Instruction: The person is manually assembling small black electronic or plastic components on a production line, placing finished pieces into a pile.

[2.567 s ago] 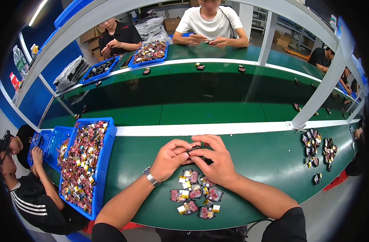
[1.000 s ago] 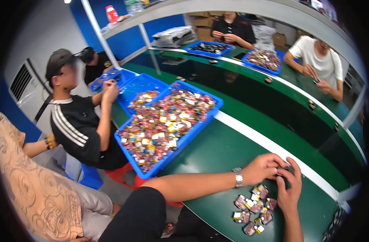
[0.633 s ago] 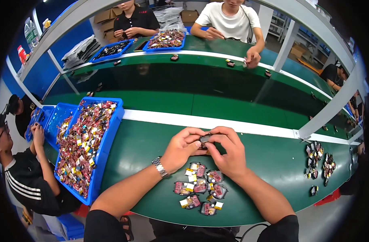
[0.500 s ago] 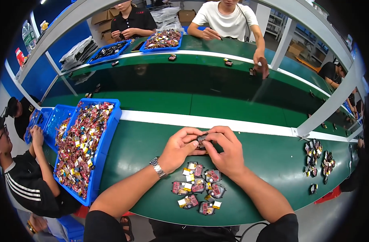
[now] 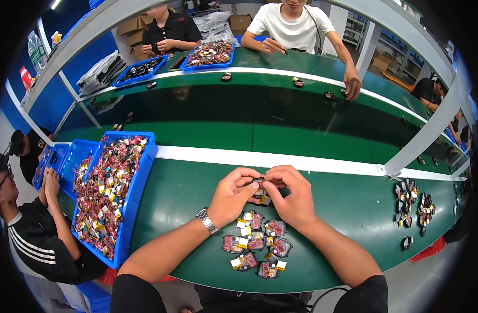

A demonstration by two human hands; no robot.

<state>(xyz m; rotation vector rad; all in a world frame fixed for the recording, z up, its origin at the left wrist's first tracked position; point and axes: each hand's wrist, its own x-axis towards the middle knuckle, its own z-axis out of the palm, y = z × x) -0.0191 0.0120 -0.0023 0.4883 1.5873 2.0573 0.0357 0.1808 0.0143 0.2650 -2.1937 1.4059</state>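
Between the fingers of both hands is a small black plastic casing with a red circuit board and a white-and-yellow piece showing. My left hand, with a metal watch above its wrist, grips the casing's left side. Thumb and fingers of my right hand pinch it from the right. Part of the casing is hidden behind the fingers. Just below, on the green bench, lies a cluster of several similar open casings, each with a red board and white-and-yellow pieces.
At left a blue tray brims with loose red boards and wired parts. More assemblies lie in piles at right. Past the white rail runs a green conveyor carrying scattered units. Co-workers sit opposite and at left; metal frame posts rise around.
The casing in my hands has tilted, so more of its board and white-and-yellow piece shows. Units on the conveyor have shifted slightly right. The co-worker opposite has moved a hand to the right.
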